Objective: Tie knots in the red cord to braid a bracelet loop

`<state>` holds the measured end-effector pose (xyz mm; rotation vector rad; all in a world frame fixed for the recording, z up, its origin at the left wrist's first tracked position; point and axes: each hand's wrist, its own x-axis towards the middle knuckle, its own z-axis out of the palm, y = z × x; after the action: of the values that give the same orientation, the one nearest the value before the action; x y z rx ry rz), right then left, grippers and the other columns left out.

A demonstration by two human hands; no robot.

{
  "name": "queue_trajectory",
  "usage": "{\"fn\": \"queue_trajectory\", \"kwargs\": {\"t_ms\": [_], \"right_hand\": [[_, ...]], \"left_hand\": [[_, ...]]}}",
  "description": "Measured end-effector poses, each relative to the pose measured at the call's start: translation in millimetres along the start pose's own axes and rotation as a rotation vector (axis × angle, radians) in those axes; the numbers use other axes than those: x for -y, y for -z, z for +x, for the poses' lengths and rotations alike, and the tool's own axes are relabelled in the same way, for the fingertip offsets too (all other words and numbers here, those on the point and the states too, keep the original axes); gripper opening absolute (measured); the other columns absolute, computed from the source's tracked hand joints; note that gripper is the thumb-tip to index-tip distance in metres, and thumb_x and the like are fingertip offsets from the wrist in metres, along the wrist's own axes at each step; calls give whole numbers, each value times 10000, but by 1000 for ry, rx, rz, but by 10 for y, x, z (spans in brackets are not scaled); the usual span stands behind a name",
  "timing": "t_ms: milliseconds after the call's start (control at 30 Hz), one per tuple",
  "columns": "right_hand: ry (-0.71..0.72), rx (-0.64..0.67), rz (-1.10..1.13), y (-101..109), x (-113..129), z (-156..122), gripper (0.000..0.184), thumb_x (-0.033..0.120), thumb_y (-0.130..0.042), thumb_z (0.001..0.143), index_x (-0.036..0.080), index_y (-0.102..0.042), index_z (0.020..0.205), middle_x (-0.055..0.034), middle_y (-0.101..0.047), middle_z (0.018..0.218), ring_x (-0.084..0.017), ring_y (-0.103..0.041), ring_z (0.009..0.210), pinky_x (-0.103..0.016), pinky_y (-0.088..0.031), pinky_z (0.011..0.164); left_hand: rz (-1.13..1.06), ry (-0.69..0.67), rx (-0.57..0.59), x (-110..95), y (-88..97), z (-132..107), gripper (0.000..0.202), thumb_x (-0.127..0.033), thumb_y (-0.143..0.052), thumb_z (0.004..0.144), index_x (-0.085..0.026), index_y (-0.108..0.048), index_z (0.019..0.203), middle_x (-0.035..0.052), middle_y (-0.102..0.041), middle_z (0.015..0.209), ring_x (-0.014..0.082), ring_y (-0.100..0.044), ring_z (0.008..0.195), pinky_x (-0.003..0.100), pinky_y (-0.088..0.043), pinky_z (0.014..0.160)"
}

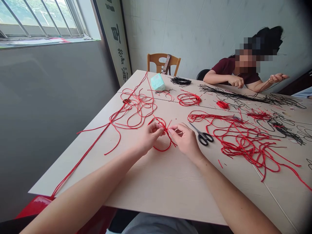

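Note:
Between my hands is a looped red cord [162,150] with a knotted part at its top. My left hand [156,133] pinches the cord from the left, thumb and index finger on the knotted part. From the right, my right hand [183,138] has thumb and index finger closed at the knot's edge, on a short cord end. The exact grip is partly hidden by the fingers. Just right of my right hand lies a pair of scissors [203,136] with black handles, blades pointing up and left.
Tangled red cords [243,143] spread over the right of the table [156,188]; more loose red cord [138,107] lies at the left. Farther back are a coiled red bundle [188,99], black cords [231,94] and a mint-green packet [158,82]. Across the table, a person [224,70] handles black cord.

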<state>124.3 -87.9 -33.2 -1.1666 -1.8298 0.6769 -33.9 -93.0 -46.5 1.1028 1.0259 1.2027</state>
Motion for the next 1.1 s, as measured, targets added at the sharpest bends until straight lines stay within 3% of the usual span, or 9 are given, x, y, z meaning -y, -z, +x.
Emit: {"fn": "queue_trajectory", "kwargs": {"t_ms": [233, 433, 600, 767, 867, 1100], "right_hand": [[-317, 131, 487, -37, -110, 36, 225, 377, -621, 749, 174, -649, 844, -18, -633, 755, -126, -559, 679, -263, -468, 663], [-357, 122, 570, -54, -90, 35, 199, 338, -648, 722, 164, -654, 818, -35, -644, 766, -142, -581, 728, -291, -487, 726], [-370, 91, 564, -61, -100, 36, 211, 351, -659, 709, 154, -649, 784, -31, -639, 741, -124, -566, 667, -286, -489, 700], [-441, 219, 663, -2, -72, 47, 215, 347, -672, 704, 162, -654, 812, -17, -637, 757, -104, -564, 656, -274, -482, 705], [-478, 310, 704, 58, -60, 61, 220, 360, -670, 712, 167, -669, 818, -12, -634, 774, -94, -558, 666, -271, -478, 720], [-412, 417, 534, 182, -102, 113, 312, 407, -711, 671, 172, -713, 876, -43, -685, 855, -136, -582, 775, -305, -449, 791]], "left_hand": [[-19, -23, 49, -11, 7, -10, 251, -384, -628, 749, -152, -571, 829, 23, -594, 794, 125, -536, 775, 267, -394, 757], [-20, -21, 84, -21, 9, -15, 262, -414, -608, 759, -158, -602, 814, 23, -611, 819, 112, -530, 753, 259, -388, 758], [-43, 12, 110, -40, 9, 2, 269, -341, -711, 662, -135, -613, 806, 45, -634, 840, 150, -575, 795, 299, -407, 794], [8, -14, 122, -16, 46, 34, 214, -294, -685, 689, -132, -610, 808, 50, -633, 806, 164, -591, 795, 309, -435, 778], [123, -93, 152, -47, 67, 28, 169, -278, -652, 714, -141, -616, 805, 57, -636, 807, 157, -583, 764, 297, -442, 747], [690, -473, 134, -167, 70, -42, 110, -223, -591, 735, -200, -667, 810, 42, -637, 776, 161, -544, 733, 286, -409, 704]]}}
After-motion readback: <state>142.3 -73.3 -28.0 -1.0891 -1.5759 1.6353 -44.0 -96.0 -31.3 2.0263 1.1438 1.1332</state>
